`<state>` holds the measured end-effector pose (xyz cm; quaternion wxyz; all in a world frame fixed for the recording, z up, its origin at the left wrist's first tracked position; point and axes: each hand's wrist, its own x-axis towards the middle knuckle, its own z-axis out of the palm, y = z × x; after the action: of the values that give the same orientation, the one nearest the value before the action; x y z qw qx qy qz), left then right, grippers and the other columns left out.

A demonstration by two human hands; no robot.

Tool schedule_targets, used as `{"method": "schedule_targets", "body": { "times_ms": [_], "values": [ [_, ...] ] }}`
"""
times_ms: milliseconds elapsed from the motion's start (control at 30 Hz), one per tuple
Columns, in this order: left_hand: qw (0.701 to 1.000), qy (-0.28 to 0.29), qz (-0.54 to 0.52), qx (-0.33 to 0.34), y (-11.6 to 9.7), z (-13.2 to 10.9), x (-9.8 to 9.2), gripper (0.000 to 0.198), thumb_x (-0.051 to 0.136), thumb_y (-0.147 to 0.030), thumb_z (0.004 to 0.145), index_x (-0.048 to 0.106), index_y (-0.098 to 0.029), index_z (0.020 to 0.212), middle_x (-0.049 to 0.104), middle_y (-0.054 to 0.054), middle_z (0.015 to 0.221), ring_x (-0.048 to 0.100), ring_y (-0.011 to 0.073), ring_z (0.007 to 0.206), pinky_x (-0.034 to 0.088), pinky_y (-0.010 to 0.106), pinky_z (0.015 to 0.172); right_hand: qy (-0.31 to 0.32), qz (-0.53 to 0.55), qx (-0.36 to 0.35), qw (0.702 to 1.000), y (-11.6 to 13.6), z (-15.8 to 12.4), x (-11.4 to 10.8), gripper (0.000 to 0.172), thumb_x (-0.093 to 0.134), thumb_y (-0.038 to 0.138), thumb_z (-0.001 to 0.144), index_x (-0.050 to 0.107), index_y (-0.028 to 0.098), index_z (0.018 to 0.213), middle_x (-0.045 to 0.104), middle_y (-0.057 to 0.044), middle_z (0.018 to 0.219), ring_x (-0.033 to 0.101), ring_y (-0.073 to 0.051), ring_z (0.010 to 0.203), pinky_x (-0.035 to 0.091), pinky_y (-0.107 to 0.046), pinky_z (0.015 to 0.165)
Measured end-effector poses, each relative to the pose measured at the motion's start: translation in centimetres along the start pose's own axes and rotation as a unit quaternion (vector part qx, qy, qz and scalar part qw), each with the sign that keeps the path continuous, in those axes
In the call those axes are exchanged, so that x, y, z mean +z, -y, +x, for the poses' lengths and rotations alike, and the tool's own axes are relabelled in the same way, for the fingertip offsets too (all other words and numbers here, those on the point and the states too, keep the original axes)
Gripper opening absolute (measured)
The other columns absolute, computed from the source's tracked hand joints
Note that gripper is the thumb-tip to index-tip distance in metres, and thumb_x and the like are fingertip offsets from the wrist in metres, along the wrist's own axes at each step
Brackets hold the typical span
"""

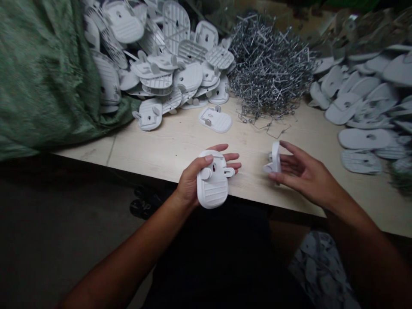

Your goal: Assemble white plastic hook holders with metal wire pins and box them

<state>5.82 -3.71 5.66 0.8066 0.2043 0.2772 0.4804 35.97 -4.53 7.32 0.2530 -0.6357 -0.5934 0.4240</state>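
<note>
My left hand point(193, 178) grips a white oval plastic plate point(213, 185) with ribs and small pegs, thumb across its top, held just over the table's front edge. My right hand point(301, 171) holds a second white plastic piece point(274, 159) on edge, pinched between thumb and fingers, a short way to the right of the first. The two pieces are apart. One loose white plate point(216, 119) lies flat on the table beyond my left hand.
A light wooden table point(167, 146) carries a heap of white plates point(167, 60) spilling from a green sack point(41, 77), a tangled pile of metal wire clips point(268, 64) at the back centre, and more white plates point(363, 103) on the right.
</note>
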Motion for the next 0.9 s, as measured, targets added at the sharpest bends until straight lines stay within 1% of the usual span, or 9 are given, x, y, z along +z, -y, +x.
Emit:
{"method": "schedule_targets", "body": {
  "times_ms": [67,133,233,333,467,600,700,767,900],
  "values": [
    [0.998,-0.009,0.022,0.054,0.0,0.6,0.3,0.054,0.074,-0.039,0.086,0.067,-0.015,0.134,0.078,0.019,0.13,0.078,0.0372,0.115,0.053,0.058,0.114,0.088,0.166,0.013,0.982,1.7,-0.4,1.2,0.1,0.092,0.056,0.08,0.047,0.028,0.165,0.073,-0.016,0.141,0.074,-0.04,0.123,0.061,-0.062,0.105],
    [0.995,-0.006,0.047,0.092,0.0,1.2,0.6,0.057,0.078,-0.038,0.083,0.067,-0.017,0.135,0.077,0.018,0.133,0.077,0.0373,0.118,0.054,0.057,0.113,0.144,0.266,0.015,0.953,3.2,-0.9,2.6,0.089,0.091,0.051,0.084,0.052,0.028,0.16,0.074,-0.015,0.141,0.073,-0.038,0.126,0.059,-0.06,0.108],
    [0.988,0.002,0.085,0.127,0.0,1.7,0.8,0.056,0.081,-0.037,0.084,0.068,-0.018,0.135,0.075,0.018,0.137,0.076,0.0364,0.119,0.056,0.054,0.111,0.147,0.332,-0.008,0.932,4.7,-1.2,4.7,0.082,0.093,0.043,0.083,0.057,0.028,0.155,0.071,-0.013,0.147,0.07,-0.037,0.133,0.055,-0.059,0.115],
    [0.985,0.003,0.104,0.141,0.2,1.8,0.8,0.055,0.081,-0.038,0.086,0.068,-0.018,0.135,0.074,0.018,0.139,0.076,0.0363,0.12,0.057,0.053,0.11,0.13,0.352,-0.022,0.927,5.1,-1.3,5.9,0.079,0.094,0.04,0.082,0.059,0.029,0.152,0.07,-0.012,0.149,0.068,-0.038,0.135,0.055,-0.06,0.116],
    [0.982,0.0,0.111,0.151,0.4,1.8,0.5,0.055,0.082,-0.038,0.087,0.068,-0.019,0.137,0.073,0.018,0.141,0.075,0.036,0.123,0.056,0.054,0.112,0.112,0.353,-0.028,0.928,5.4,-1.2,6.0,0.079,0.095,0.041,0.081,0.06,0.029,0.15,0.071,-0.011,0.148,0.069,-0.038,0.135,0.055,-0.059,0.116],
    [0.982,0.001,0.111,0.154,0.5,1.9,0.5,0.054,0.082,-0.039,0.087,0.068,-0.02,0.137,0.073,0.017,0.142,0.073,0.0365,0.125,0.056,0.054,0.112,0.119,0.361,-0.027,0.925,5.6,-1.1,6.0,0.082,0.097,0.039,0.079,0.059,0.029,0.151,0.07,-0.011,0.15,0.069,-0.037,0.135,0.055,-0.058,0.117],
    [0.977,0.003,0.13,0.168,0.9,1.8,0.8,0.055,0.082,-0.039,0.088,0.069,-0.021,0.138,0.072,0.016,0.143,0.071,0.0365,0.13,0.054,0.053,0.114,0.122,0.347,-0.028,0.929,5.6,-1.2,6.5,0.086,0.096,0.04,0.081,0.055,0.03,0.155,0.067,-0.011,0.153,0.067,-0.037,0.138,0.053,-0.059,0.119],
    [0.972,0.005,0.149,0.183,1.3,1.7,1.1,0.052,0.08,-0.037,0.089,0.07,-0.022,0.138,0.07,0.015,0.146,0.067,0.0357,0.135,0.051,0.051,0.117,0.105,0.324,-0.043,0.939,5.5,-1.5,7.3,0.091,0.096,0.039,0.081,0.052,0.03,0.16,0.063,-0.012,0.158,0.064,-0.037,0.141,0.051,-0.06,0.121],
    [0.967,-0.003,0.15,0.204,2.0,1.4,1.7,0.046,0.077,-0.036,0.09,0.073,-0.021,0.133,0.07,0.014,0.147,0.062,0.0348,0.141,0.042,0.05,0.125,0.035,0.26,-0.1,0.96,5.2,-2.3,9.0,0.099,0.095,0.036,0.084,0.042,0.032,0.168,0.055,-0.012,0.165,0.057,-0.036,0.149,0.043,-0.061,0.128]
  ]
}}
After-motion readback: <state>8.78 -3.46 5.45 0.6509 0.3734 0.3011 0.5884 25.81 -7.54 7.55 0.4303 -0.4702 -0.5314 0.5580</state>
